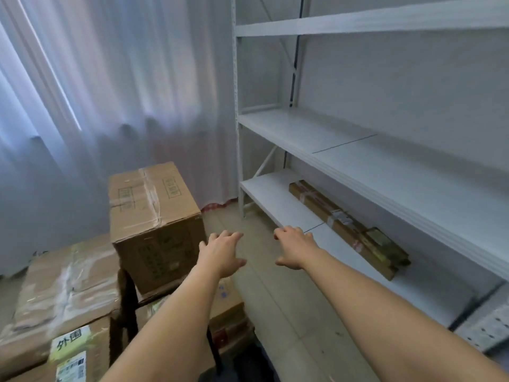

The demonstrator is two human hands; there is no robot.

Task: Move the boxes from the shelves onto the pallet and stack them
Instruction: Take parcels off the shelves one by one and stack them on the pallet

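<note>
Both hands are stretched forward with fingers spread and nothing in them — the left hand (221, 253) hangs just right of the upright box, the right hand (296, 250) over the front edge of the lowest shelf (271, 198). Neither is touching anything that I can make out.

Beyond the right hand, one long flat box (338, 223) lies along that shelf towards the back, with a smaller dark package (385, 248) resting at its near end. The middle shelf (358, 153) and the one above it carry nothing in this view, so most of the moving looks done.

To the left stands the stack: a taped upright box (157, 224) sits on top of lower cartons, with a wide taped carton (68, 282) beside it and a labelled one (71, 351) at the lower edge. The pallet itself is hidden beneath them.

What seems left is the long box and the package — then squaring up the pile.
</note>
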